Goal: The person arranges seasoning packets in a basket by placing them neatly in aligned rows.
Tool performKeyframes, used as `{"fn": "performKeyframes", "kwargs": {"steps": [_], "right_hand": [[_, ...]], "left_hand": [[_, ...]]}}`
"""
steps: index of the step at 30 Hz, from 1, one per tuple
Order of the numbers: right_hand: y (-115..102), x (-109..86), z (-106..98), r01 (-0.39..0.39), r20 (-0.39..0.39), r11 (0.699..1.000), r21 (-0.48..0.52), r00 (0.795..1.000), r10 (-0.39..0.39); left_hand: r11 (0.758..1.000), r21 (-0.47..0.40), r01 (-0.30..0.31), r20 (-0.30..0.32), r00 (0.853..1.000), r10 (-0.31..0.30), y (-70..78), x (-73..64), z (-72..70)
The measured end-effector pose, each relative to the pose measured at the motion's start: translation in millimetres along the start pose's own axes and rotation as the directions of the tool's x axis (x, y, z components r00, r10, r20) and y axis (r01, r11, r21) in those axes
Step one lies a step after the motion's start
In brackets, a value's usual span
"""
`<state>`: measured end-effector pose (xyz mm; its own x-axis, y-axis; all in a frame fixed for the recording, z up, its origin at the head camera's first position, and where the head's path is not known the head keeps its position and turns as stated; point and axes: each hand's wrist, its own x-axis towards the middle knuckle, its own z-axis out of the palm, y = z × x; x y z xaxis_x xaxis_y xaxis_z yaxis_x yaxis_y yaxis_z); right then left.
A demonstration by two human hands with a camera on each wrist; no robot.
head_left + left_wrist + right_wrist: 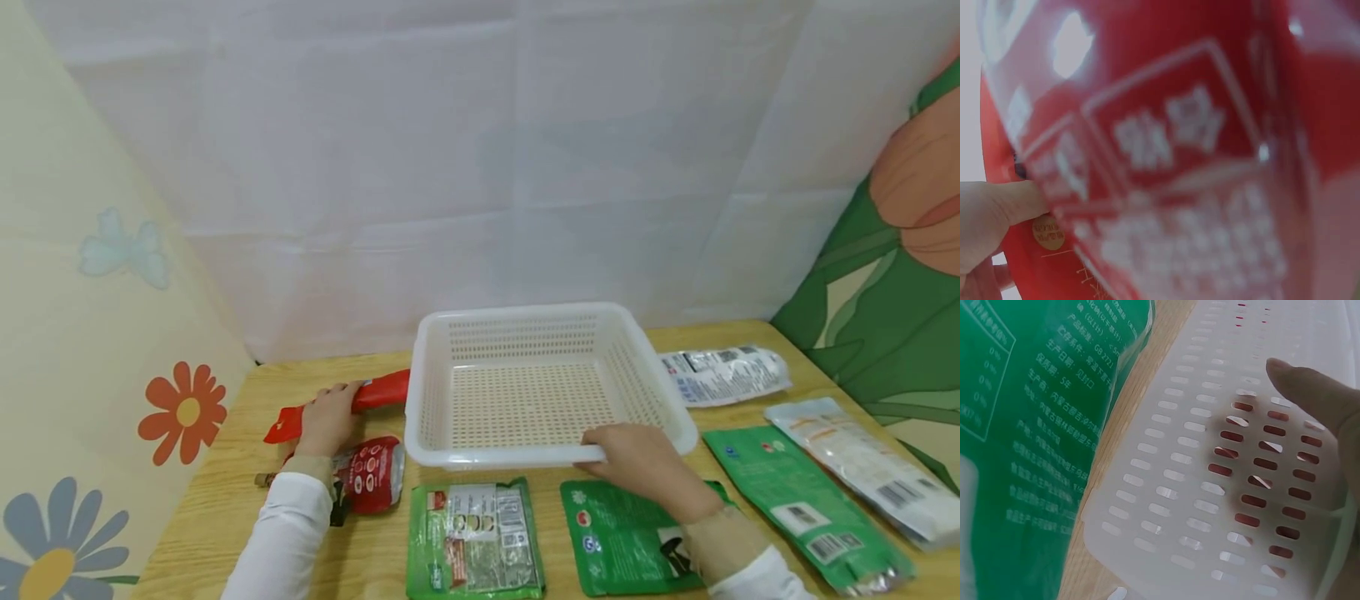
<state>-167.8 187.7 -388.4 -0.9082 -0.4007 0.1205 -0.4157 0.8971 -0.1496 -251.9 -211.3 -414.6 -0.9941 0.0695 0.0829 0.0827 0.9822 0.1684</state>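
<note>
A white perforated plastic basket [525,457] stands at the back middle of the wooden table. My right hand [647,467] grips its front rim; in the right wrist view the thumb [1310,394] lies along the outer wall, with dark finger shapes showing through the slots. At the left, my left hand [327,421] grips a long red packet [384,390], whose right end reaches the basket's left side. The left wrist view shows the thumb [1019,201] pressed on the red packet [1038,262]. A darker red pouch [369,475] lies just in front of that hand.
Along the front lie a green packet with a clear window [480,537] and a green pouch [622,542], partly under my right arm. Farther right are another green pouch [795,492], a white packet [877,475] and a silvery white packet [727,375]. A white sheet [510,167] hangs behind.
</note>
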Motion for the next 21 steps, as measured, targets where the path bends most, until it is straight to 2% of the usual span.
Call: {"fn": "performKeyframes", "kwargs": {"steps": [12,17,21], "right_hand": [[-1,-0.9,-1,0.004,-0.004,1.000,0.006,1.000,-0.003],[-1,-0.7,-1,-0.007,0.009,1.000,0.015,1.000,0.007],[-1,-0.3,-2,-0.022,0.020,0.999,0.029,1.000,0.021]], "left_hand": [[0.996,0.035,0.080,-0.046,0.996,-0.079,-5.4,-10.5,-22.9],[0.996,0.025,0.087,-0.068,0.994,-0.085,-5.5,-15.0,-31.8],[0.996,0.022,0.084,-0.119,0.990,-0.081,-3.5,-17.9,-39.2]]}}
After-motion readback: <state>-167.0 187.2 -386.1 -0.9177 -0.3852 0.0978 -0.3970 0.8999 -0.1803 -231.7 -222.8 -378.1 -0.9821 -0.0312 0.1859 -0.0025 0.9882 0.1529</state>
